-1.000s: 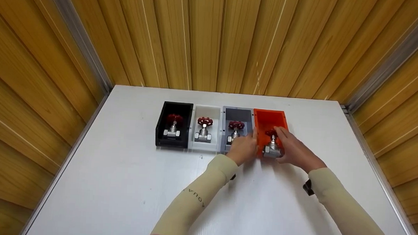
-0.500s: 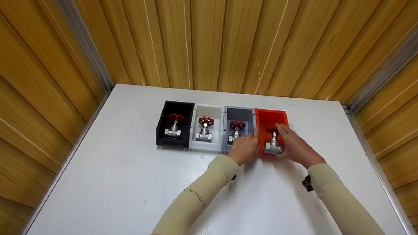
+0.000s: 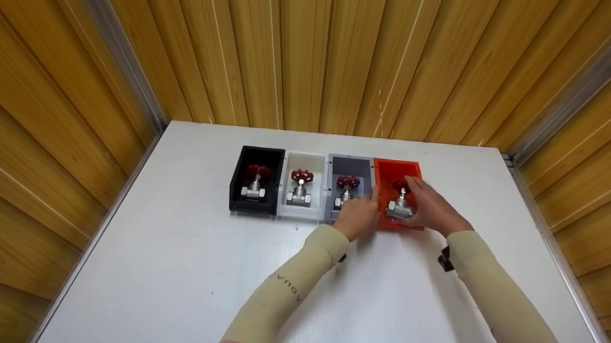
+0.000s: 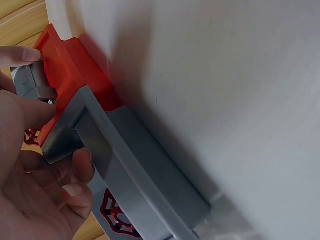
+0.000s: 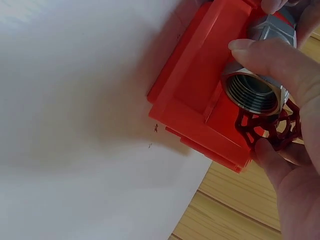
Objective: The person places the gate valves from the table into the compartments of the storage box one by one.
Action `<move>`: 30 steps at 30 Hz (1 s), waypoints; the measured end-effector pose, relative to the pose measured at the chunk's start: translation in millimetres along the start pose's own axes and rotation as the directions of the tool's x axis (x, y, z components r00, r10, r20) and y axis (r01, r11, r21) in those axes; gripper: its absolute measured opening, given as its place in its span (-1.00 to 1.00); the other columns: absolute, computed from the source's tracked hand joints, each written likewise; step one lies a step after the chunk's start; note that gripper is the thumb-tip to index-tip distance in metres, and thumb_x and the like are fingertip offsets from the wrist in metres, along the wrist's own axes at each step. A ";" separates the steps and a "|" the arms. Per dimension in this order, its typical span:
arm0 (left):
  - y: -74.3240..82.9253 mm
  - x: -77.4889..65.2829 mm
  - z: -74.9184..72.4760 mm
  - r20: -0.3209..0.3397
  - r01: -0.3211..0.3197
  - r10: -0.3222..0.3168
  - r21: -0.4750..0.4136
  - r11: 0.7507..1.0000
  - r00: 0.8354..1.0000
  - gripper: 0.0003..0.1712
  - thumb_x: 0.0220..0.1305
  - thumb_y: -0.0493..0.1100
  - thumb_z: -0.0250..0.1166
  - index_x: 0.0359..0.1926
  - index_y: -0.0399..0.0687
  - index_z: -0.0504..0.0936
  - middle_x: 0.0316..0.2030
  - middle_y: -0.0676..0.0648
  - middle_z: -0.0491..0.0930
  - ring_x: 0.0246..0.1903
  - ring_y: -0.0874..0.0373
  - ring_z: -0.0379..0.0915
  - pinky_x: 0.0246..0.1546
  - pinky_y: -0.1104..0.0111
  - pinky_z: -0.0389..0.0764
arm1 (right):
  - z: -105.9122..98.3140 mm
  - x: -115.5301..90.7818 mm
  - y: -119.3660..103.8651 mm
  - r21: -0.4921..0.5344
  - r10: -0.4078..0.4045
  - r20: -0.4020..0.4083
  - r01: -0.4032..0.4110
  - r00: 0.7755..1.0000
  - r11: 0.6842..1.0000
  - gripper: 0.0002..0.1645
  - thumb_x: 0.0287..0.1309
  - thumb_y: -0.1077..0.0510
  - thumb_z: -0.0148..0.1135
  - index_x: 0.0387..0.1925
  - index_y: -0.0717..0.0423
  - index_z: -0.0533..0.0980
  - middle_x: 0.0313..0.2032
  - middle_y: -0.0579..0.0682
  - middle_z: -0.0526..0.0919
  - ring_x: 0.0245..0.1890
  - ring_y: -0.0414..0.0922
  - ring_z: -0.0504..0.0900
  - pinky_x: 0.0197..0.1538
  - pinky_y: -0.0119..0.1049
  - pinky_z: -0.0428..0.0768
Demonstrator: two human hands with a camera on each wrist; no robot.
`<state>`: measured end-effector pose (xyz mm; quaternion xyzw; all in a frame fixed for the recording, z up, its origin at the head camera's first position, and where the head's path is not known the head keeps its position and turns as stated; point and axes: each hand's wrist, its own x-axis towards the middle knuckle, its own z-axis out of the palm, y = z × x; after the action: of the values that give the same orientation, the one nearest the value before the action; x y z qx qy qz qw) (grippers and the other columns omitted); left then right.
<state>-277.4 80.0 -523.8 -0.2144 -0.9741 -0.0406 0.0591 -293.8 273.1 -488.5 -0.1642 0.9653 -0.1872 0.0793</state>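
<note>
My right hand [image 3: 433, 208] holds a silver valve [image 3: 400, 209] with a red handwheel inside the orange bin [image 3: 397, 169]. In the right wrist view, its thumb lies on the metal body of the valve [image 5: 252, 92] and fingers touch the red handwheel [image 5: 270, 130]. My left hand [image 3: 356, 217] grips the grey bin [image 3: 351, 164] at the side next to the orange one. One digit points forward along the edge between them; curled fingers [image 4: 82, 165] show against the grey bin in the left wrist view. Another valve [image 3: 347, 183] sits in the grey bin, partly hidden by my left hand.
Left of the grey bin stand a white bin [image 3: 306, 160] and a black bin [image 3: 261, 153], each holding an upright valve. All the bins form one row on a white table [image 3: 167, 258]. Wood-patterned walls [image 3: 300, 58] enclose the back and sides.
My right hand has moved slightly forward and down with the valve, bringing it deeper into the orange bin. My left hand has stayed at the grey bin's edge.
</note>
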 end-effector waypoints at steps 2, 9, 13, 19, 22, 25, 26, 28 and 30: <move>0.1 0.6 0.2 0.003 0.001 -0.001 0.001 1.000 1.000 -0.23 0.25 0.12 0.05 0.37 -0.12 0.09 -0.63 0.09 0.42 -0.75 0.24 0.28 -0.81 0.42 0.29 | -0.5 2.7 1.4 0.016 0.011 -0.001 -0.011 1.000 1.000 0.31 -0.34 0.14 0.54 0.40 0.08 -0.08 0.36 0.07 0.07 0.33 0.11 0.09 0.21 0.09 0.28; 0.7 1.0 1.1 -0.028 0.011 -0.010 0.026 1.000 1.000 -0.25 0.23 0.11 0.08 0.35 -0.10 0.15 -0.45 0.06 0.57 -0.64 0.19 0.45 -0.67 0.34 0.49 | -1.0 11.9 3.9 0.032 0.010 -0.025 -0.009 1.000 0.999 0.35 -0.36 0.15 0.55 0.40 0.10 -0.11 0.34 0.10 0.09 0.31 0.12 0.10 0.22 0.09 0.26; 1.4 0.5 1.6 -0.030 0.016 -0.015 0.025 1.000 0.999 -0.25 0.23 0.12 0.08 0.35 -0.10 0.15 -0.40 0.06 0.58 -0.63 0.20 0.46 -0.65 0.34 0.50 | -1.2 15.3 4.2 0.021 0.018 -0.023 -0.017 1.000 1.000 0.35 -0.36 0.17 0.54 0.41 0.10 -0.12 0.34 0.12 0.08 0.31 0.14 0.10 0.22 0.10 0.26; 1.5 1.3 1.5 -0.017 0.012 -0.012 0.025 1.000 1.000 -0.22 0.24 0.15 0.07 0.37 -0.10 0.10 -0.36 0.07 0.58 -0.67 0.23 0.37 -0.71 0.39 0.42 | 0.8 20.0 4.9 -0.004 0.021 -0.013 -0.021 1.000 1.000 0.34 -0.36 0.18 0.54 0.41 0.09 -0.11 0.33 0.11 0.09 0.30 0.13 0.12 0.20 0.08 0.30; 1.0 2.4 0.9 -0.001 0.006 -0.006 0.020 1.000 1.000 -0.21 0.24 0.15 0.06 0.38 -0.10 0.08 -0.46 0.07 0.55 -0.71 0.24 0.32 -0.77 0.42 0.35 | 2.8 22.6 5.4 -0.018 0.012 -0.004 -0.013 1.000 1.000 0.34 -0.36 0.20 0.54 0.40 0.11 -0.11 0.32 0.12 0.10 0.29 0.13 0.14 0.19 0.07 0.32; 0.3 3.2 1.0 0.009 0.007 -0.008 0.019 1.000 1.000 -0.22 0.24 0.15 0.06 0.38 -0.10 0.08 -0.55 0.08 0.51 -0.72 0.25 0.30 -0.80 0.43 0.31 | 5.0 25.5 5.6 -0.028 0.011 0.006 -0.011 1.000 1.000 0.34 -0.37 0.22 0.54 0.40 0.11 -0.11 0.32 0.12 0.11 0.27 0.13 0.15 0.18 0.07 0.33; 0.1 3.2 1.0 0.011 0.009 -0.009 0.018 1.000 1.000 -0.21 0.24 0.15 0.07 0.38 -0.09 0.08 -0.57 0.08 0.50 -0.72 0.25 0.30 -0.79 0.43 0.30 | 5.7 26.4 5.7 -0.036 0.010 0.009 -0.010 1.000 0.999 0.34 -0.37 0.23 0.54 0.40 0.11 -0.10 0.32 0.13 0.11 0.27 0.13 0.16 0.17 0.07 0.33; -0.2 3.0 1.1 0.009 0.011 -0.012 0.022 1.000 1.000 -0.22 0.24 0.15 0.07 0.38 -0.09 0.09 -0.55 0.08 0.50 -0.71 0.25 0.31 -0.79 0.43 0.31 | 6.9 28.2 5.2 -0.044 0.014 0.018 -0.013 1.000 0.999 0.34 -0.37 0.23 0.54 0.40 0.11 -0.10 0.33 0.14 0.10 0.28 0.14 0.15 0.17 0.07 0.34; -0.4 2.6 0.9 0.007 0.013 -0.013 0.027 1.000 1.000 -0.22 0.24 0.14 0.07 0.38 -0.08 0.09 -0.52 0.08 0.51 -0.70 0.25 0.32 -0.77 0.42 0.32 | 7.7 29.8 4.7 -0.054 0.011 0.028 -0.010 1.000 0.998 0.33 -0.37 0.25 0.53 0.40 0.10 -0.09 0.32 0.14 0.11 0.28 0.14 0.16 0.15 0.07 0.35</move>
<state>-280.1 80.8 -524.4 -0.2073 -0.9762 -0.0269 0.0583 -321.3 264.2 -500.1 -0.1639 0.9696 -0.1582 0.0896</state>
